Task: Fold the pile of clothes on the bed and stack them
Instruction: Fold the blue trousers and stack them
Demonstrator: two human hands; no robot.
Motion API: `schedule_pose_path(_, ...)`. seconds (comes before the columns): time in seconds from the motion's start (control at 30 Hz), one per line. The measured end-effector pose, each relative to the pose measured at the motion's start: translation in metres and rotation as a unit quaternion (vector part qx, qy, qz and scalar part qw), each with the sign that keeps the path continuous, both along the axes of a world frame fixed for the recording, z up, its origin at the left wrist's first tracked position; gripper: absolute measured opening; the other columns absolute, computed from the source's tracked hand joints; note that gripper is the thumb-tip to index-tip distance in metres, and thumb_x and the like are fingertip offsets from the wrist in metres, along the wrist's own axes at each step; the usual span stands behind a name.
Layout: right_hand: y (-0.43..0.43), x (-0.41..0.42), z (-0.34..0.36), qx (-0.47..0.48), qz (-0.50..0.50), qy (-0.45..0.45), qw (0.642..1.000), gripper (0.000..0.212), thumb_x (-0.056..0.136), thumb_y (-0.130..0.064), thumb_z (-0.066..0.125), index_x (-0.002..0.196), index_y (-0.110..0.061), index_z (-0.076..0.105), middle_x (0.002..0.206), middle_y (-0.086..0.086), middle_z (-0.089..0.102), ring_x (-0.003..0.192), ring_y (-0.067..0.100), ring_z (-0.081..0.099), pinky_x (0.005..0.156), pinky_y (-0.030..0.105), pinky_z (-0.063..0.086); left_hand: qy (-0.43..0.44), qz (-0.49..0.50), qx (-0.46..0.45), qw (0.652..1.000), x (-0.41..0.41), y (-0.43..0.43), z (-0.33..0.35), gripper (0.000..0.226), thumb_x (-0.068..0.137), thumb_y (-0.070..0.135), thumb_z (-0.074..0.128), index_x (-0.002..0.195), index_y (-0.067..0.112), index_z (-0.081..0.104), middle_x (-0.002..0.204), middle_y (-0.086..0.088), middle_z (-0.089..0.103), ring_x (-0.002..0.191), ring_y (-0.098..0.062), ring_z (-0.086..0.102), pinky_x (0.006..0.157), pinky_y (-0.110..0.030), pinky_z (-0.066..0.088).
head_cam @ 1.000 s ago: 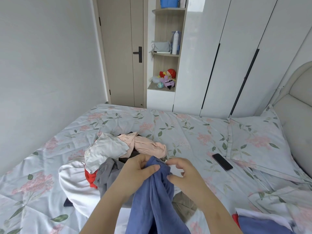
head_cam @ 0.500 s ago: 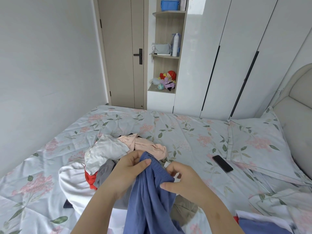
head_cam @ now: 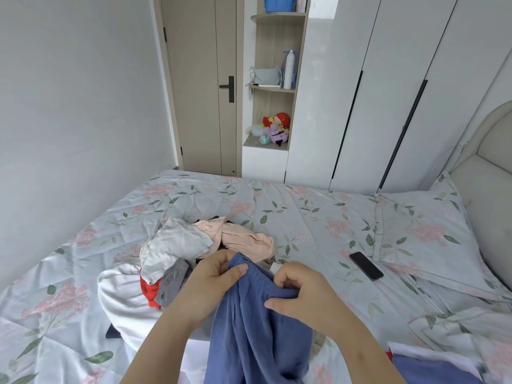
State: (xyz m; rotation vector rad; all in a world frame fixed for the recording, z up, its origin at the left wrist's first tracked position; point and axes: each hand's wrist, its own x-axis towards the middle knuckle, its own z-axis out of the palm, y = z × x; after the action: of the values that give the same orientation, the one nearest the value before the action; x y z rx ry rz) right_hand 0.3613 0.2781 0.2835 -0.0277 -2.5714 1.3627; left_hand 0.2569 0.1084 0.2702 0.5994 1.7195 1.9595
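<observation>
Blue garment [head_cam: 249,328] hangs lengthwise from its gathered waistband toward me, waistband uppermost, raised over the near edge of the bed [head_cam: 291,212]; my left hand [head_cam: 210,281] has its grip pinched on the waistband's left end; my right hand [head_cam: 302,289] is clenched on the right end; behind lies the unfolded pile [head_cam: 194,245], a phone [head_cam: 366,265] well to its right.
</observation>
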Motion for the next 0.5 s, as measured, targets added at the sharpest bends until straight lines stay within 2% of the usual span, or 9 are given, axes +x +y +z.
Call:
schedule_pose_path(0.07, 0.006, 0.000, 0.000, 0.033, -0.014, -0.022, 0.999, 0.038, 0.073, -0.024, 0.077, 0.083, -0.052, 0.053, 0.069, -0.021, 0.058, 0.071, -0.001, 0.053, 0.074, 0.022, 0.042, 0.009, 0.013, 0.002, 1.000, -0.002, -0.003, 0.000, 0.011, 0.090, 0.007, 0.058, 0.087, 0.012, 0.067, 0.087, -0.007, 0.073, 0.082, -0.015, 0.068, 0.069, -0.022, 0.053)
schedule_pose_path(0.13, 0.012, -0.001, -0.002, 0.105, -0.055, -0.046, 0.992, 0.038, 0.075, -0.040, 0.073, 0.093, -0.060, 0.046, 0.071, -0.019, 0.056, 0.085, 0.004, 0.053, 0.091, 0.026, 0.037, 0.017, 0.011, -0.006, 1.000, -0.002, -0.004, -0.001, 0.013, 0.091, 0.006, 0.057, 0.088, 0.013, 0.067, 0.086, -0.004, 0.073, 0.081, -0.013, 0.068, 0.068, -0.019, 0.052)
schedule_pose_path(0.2, 0.015, -0.004, -0.005, 0.228, -0.097, -0.032, 0.968, 0.021, 0.076, -0.052, 0.067, 0.079, -0.050, 0.047, 0.065, -0.020, 0.049, 0.087, 0.002, 0.044, 0.101, 0.027, 0.019, 0.019, 0.006, -0.017, 1.000, -0.001, -0.003, -0.003, 0.013, 0.093, 0.008, 0.055, 0.089, 0.014, 0.066, 0.086, 0.000, 0.072, 0.082, -0.011, 0.067, 0.068, -0.019, 0.051)
schedule_pose_path(0.23, 0.015, -0.004, -0.007, 0.271, -0.107, -0.022, 0.956, 0.023, 0.076, -0.055, 0.065, 0.073, -0.042, 0.046, 0.061, -0.020, 0.046, 0.087, 0.002, 0.041, 0.103, 0.027, 0.011, 0.013, 0.006, -0.015, 1.000, -0.001, -0.002, -0.004, 0.014, 0.093, 0.008, 0.054, 0.090, 0.015, 0.066, 0.085, 0.001, 0.072, 0.082, -0.010, 0.067, 0.069, -0.019, 0.051)
schedule_pose_path(0.3, 0.016, -0.004, -0.011, 0.317, -0.114, -0.027, 0.941, 0.031, 0.076, -0.058, 0.062, 0.068, -0.034, 0.045, 0.065, -0.021, 0.046, 0.093, 0.002, 0.036, 0.102, 0.028, 0.001, -0.005, 0.010, -0.005, 1.000, -0.001, 0.000, -0.004, 0.015, 0.094, 0.008, 0.052, 0.090, 0.016, 0.065, 0.085, 0.003, 0.071, 0.083, -0.009, 0.066, 0.070, -0.021, 0.051)
schedule_pose_path(0.4, 0.021, -0.003, -0.013, 0.321, -0.129, -0.026, 0.938, 0.027, 0.074, -0.058, 0.065, 0.074, -0.034, 0.053, 0.097, -0.029, 0.041, 0.105, 0.003, 0.029, 0.095, 0.026, 0.008, -0.022, 0.021, -0.006, 1.000, -0.002, 0.000, -0.006, 0.014, 0.095, 0.009, 0.051, 0.091, 0.015, 0.063, 0.084, 0.003, 0.070, 0.082, -0.008, 0.065, 0.071, -0.021, 0.050)
schedule_pose_path(0.43, 0.023, -0.003, -0.012, 0.292, -0.126, -0.018, 0.948, 0.026, 0.074, -0.054, 0.068, 0.073, -0.033, 0.053, 0.102, -0.029, 0.037, 0.104, 0.003, 0.030, 0.091, 0.024, 0.014, -0.034, 0.027, 0.000, 0.999, -0.002, 0.000, -0.007, 0.014, 0.095, 0.010, 0.050, 0.090, 0.015, 0.063, 0.083, 0.003, 0.070, 0.081, -0.007, 0.065, 0.070, -0.021, 0.050)
schedule_pose_path(0.5, 0.024, -0.002, -0.009, 0.179, -0.112, -0.014, 0.977, 0.031, 0.077, -0.039, 0.073, 0.069, -0.030, 0.045, 0.088, -0.023, 0.042, 0.087, 0.005, 0.042, 0.074, 0.022, 0.029, -0.050, 0.037, 0.008, 0.998, -0.003, 0.001, -0.008, 0.016, 0.095, 0.012, 0.051, 0.087, 0.018, 0.063, 0.082, 0.004, 0.071, 0.081, -0.006, 0.065, 0.070, -0.020, 0.050)
